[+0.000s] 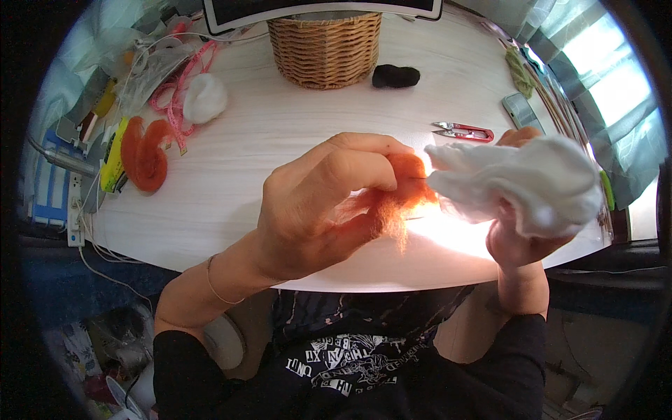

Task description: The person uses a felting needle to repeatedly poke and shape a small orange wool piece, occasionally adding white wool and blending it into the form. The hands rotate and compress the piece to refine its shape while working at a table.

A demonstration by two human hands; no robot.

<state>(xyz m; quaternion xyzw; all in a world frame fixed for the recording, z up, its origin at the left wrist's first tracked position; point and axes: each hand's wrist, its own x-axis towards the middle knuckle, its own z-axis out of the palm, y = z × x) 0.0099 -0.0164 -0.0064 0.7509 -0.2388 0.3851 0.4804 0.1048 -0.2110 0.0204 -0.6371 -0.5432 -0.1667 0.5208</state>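
My left hand [315, 205] pinches a tuft of orange wool fibre [401, 194] between thumb and fingers, with loose strands hanging below it. Facing it, my right hand [517, 247] grips a thick wad of white fibre [530, 178] that covers most of its fingers. The tapered left ends of the white wad come close to the orange tuft. A short thin dark line shows between the two, too small to identify. Both hands are held above the white tabletop [210, 220], over a brightly lit patch.
Red-handled thread snips [464, 131] lie beyond my right hand, near a grey phone-like device [522, 111]. A wicker basket [325, 50] and black wool [396, 76] are at the back. On the left are orange wool [144, 155], white wool [206, 98] and a pink measuring tape [178, 118].
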